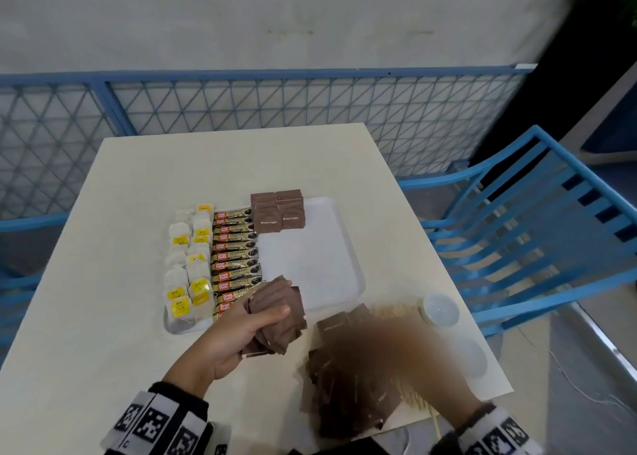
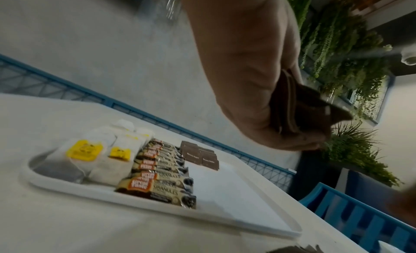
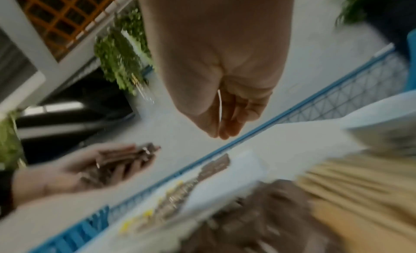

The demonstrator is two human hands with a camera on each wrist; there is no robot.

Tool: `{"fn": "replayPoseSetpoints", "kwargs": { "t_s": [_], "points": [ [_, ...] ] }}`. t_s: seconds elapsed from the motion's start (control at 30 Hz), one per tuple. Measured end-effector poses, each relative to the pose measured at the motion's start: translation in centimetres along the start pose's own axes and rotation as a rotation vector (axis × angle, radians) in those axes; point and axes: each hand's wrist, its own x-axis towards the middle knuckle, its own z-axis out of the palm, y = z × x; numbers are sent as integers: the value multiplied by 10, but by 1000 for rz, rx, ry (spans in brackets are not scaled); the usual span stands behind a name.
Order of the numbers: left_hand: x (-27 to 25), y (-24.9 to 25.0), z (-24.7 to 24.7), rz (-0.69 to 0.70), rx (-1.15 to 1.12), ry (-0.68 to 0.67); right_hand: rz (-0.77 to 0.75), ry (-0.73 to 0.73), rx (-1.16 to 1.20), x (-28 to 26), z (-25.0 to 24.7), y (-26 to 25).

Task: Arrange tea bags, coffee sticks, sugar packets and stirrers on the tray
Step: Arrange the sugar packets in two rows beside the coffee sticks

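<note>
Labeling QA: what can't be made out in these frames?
- Right hand: motion-blurred in head view; its grip is unreadable.
- Loose packets: partly behind that blur, uncountable.
- Stirrers: smeared in right wrist view.
- Left hand covers its packet stack; count hidden.

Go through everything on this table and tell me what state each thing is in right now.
Tray: part filled, right side bare.
Tea bags: lined up at the tray's left.
Coffee sticks: in a column beside them.
Placed sugar packets: at the tray's far edge.
Left hand: grips a sugar bundle.
Right hand: blurred, over the loose sugar pile.
Stirrers: off the tray.
</note>
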Motion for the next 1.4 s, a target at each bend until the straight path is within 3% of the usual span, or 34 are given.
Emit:
{"fn": "replayPoseSetpoints", "kwargs": {
  "t_s": [0.23,0.33,0.43,0.57,0.8,0.97,1.03,1.1,1.23,1.3,1.4],
  "points": [
    [0,-1,-4,65,110,87,82,-158,-275,-63,12,78],
    [1,-4,-3,68,128,94,92,-112,-279,-74,30,94],
    [3,-8,-4,56,135,97,-117,23,-391,-75,36,98],
    [3,-10,-4,41,145,109,-59,-70,-455,-63,37,91],
    [0,-3,2,31,120,111,-77,70,-473,-27,36,65],
    [2,2,7,20,80,110,-110,81,-372,-1,21,43],
    [4,3,9,15,59,103,-77,0,-244,15,8,26],
    [6,4,12,15,43,99,-106,-229,-122,23,4,13],
    [7,5,15,17,49,113,-371,-728,-448,25,16,7],
    [7,4,14,19,57,129,-521,-755,-575,19,30,22],
    [5,0,12,24,47,151,-550,-792,-753,16,39,37]
  ]
}}
